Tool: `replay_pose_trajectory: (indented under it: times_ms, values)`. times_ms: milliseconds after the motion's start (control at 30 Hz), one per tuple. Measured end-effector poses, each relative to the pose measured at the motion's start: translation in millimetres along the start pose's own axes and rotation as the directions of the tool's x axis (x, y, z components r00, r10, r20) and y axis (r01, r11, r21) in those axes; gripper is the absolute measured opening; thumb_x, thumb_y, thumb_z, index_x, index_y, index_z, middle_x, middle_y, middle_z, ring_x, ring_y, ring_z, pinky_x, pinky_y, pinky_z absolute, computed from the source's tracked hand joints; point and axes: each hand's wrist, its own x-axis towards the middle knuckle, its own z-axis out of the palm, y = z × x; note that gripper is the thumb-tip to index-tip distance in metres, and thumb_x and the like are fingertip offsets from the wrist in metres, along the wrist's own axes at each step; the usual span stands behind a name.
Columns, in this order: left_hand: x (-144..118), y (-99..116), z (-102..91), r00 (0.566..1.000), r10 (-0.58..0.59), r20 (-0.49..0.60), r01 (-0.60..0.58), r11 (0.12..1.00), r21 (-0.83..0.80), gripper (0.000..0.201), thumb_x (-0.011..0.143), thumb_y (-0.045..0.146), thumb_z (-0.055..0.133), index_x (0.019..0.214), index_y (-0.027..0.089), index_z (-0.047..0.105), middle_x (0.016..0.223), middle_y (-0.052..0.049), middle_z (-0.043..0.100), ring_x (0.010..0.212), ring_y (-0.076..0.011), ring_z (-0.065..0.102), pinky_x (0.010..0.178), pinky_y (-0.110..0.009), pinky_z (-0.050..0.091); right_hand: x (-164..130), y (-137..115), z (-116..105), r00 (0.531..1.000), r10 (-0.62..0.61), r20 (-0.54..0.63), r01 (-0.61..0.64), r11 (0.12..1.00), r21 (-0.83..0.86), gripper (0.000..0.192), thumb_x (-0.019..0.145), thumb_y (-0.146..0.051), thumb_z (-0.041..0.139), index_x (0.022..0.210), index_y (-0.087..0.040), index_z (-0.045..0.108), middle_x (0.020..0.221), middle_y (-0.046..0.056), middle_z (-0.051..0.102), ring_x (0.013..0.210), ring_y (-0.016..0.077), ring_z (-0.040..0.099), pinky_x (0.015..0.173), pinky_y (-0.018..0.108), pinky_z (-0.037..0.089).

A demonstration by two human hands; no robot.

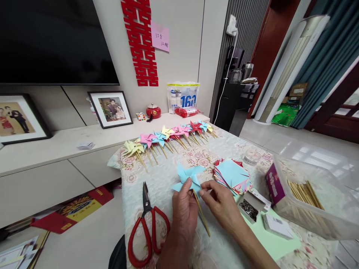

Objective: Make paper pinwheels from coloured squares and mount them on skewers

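Blue pinwheel (188,176) (one), two hands (183,209)

A pink note (160,36) on the wall bears handwriting that seems to read "35", the rest unclear. The white pack (183,96) on the shelf shows a large "160". A red double-happiness sign (141,43) hangs beside the note.

One scissors (147,226), two framed photos (111,108)

Light-blue paper pinwheel (188,176) on wooden stick (201,212)
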Motion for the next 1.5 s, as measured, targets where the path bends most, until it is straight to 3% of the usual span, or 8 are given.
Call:
replay_pose_trajectory:
  times_ms: [167, 333, 500, 567, 900, 1100, 1333, 1500]
  values:
    - [6.4, 3.8, -0.9, 0.989, 0.052, -0.14, -0.054, 0.998, -0.01, 0.013, 0.066, 0.009, 0.075, 0.077, 0.016, 0.07, 0.078, -0.002, 0.076, 0.071, -0.0146, 0.071, 0.072, -0.024, 0.056, 0.0, 8.8, 1.5, 0.937, 0.117, 0.328, -0.128, 0.992, 0.011, 0.015, 0.079, -0.027, 0.062, 0.066, -0.021, 0.059, 0.06, -0.002, 0.058, 0.057, 0.0144, 0.051, 0.051, 0.024, 0.034]
    - [4.5, 5.5, 0.7, 0.996, 0.005, -0.094, -0.001, 0.999, 0.043, 0.017, 0.069, 0.017, 0.077, 0.084, 0.014, 0.068, 0.078, -0.004, 0.074, 0.068, -0.0155, 0.069, 0.067, -0.025, 0.055, -2.0, 8.6, 6.4, 0.868, 0.169, 0.468, -0.259, 0.957, 0.134, 0.013, 0.074, -0.022, 0.057, 0.062, -0.021, 0.051, 0.052, -0.005, 0.055, 0.048, 0.0124, 0.05, 0.048, 0.023, 0.032]
    - [-1.1, 5.8, 0.6, 0.978, 0.207, -0.023, -0.196, 0.953, 0.233, 0.061, 0.073, 0.026, 0.077, 0.128, 0.022, 0.052, 0.099, -0.004, 0.069, 0.078, -0.0165, 0.07, 0.071, -0.028, 0.054, 3.0, 8.3, -0.2, 0.893, 0.178, 0.414, -0.302, 0.918, 0.257, 0.015, 0.075, -0.028, 0.059, 0.064, -0.022, 0.051, 0.052, -0.006, 0.054, 0.047, 0.0127, 0.053, 0.049, 0.023, 0.035]
    - [-2.5, 5.6, 1.6, 0.945, 0.326, 0.033, -0.318, 0.887, 0.336, 0.07, 0.067, 0.02, 0.08, 0.13, 0.026, 0.049, 0.11, -0.005, 0.065, 0.084, -0.0161, 0.07, 0.076, -0.029, 0.054, 4.5, 8.8, -3.7, 0.895, 0.183, 0.407, -0.308, 0.913, 0.268, 0.014, 0.075, -0.027, 0.059, 0.064, -0.021, 0.052, 0.054, -0.005, 0.055, 0.047, 0.0123, 0.054, 0.049, 0.023, 0.034]
    - [9.0, -0.1, -9.5, 0.858, 0.457, 0.233, -0.502, 0.658, 0.561, 0.017, 0.069, 0.02, 0.076, 0.083, 0.017, 0.066, 0.11, -0.008, 0.056, 0.076, -0.0148, 0.067, 0.073, -0.028, 0.055, 2.1, 8.3, -9.9, 0.889, 0.161, 0.43, -0.288, 0.925, 0.25, 0.014, 0.078, -0.026, 0.059, 0.065, -0.021, 0.055, 0.051, -0.005, 0.057, 0.047, 0.0125, 0.052, 0.049, 0.023, 0.032]
    - [9.6, 1.7, -8.9, 0.871, 0.455, 0.184, -0.474, 0.683, 0.556, 0.014, 0.066, 0.018, 0.077, 0.075, 0.018, 0.066, 0.103, -0.006, 0.059, 0.075, -0.0148, 0.065, 0.071, -0.027, 0.054, 0.3, 4.6, -10.4, 0.881, 0.157, 0.447, -0.276, 0.937, 0.216, 0.016, 0.079, -0.024, 0.058, 0.064, -0.021, 0.054, 0.05, -0.005, 0.057, 0.047, 0.0124, 0.049, 0.049, 0.023, 0.031]
    - [6.1, 3.4, -7.0, 0.868, 0.463, 0.179, -0.469, 0.648, 0.6, 0.018, 0.065, 0.019, 0.077, 0.082, 0.018, 0.07, 0.115, -0.009, 0.056, 0.083, -0.0167, 0.066, 0.072, -0.027, 0.055, 2.8, 13.1, -8.6, 0.908, 0.132, 0.398, -0.214, 0.962, 0.171, 0.016, 0.081, -0.024, 0.054, 0.066, -0.022, 0.05, 0.057, -0.004, 0.055, 0.052, 0.0139, 0.054, 0.052, 0.023, 0.036]
    - [6.9, 10.1, -13.6, 0.848, 0.519, 0.101, -0.449, 0.605, 0.657, 0.031, 0.075, 0.029, 0.072, 0.104, 0.019, 0.072, 0.119, -0.01, 0.062, 0.09, -0.0192, 0.066, 0.08, -0.03, 0.055, 6.1, 13.0, -19.2, 0.971, 0.084, 0.222, -0.04, 0.98, -0.195, 0.015, 0.083, -0.019, 0.051, 0.068, -0.021, 0.052, 0.067, -0.001, 0.06, 0.064, 0.0155, 0.055, 0.059, 0.025, 0.034]
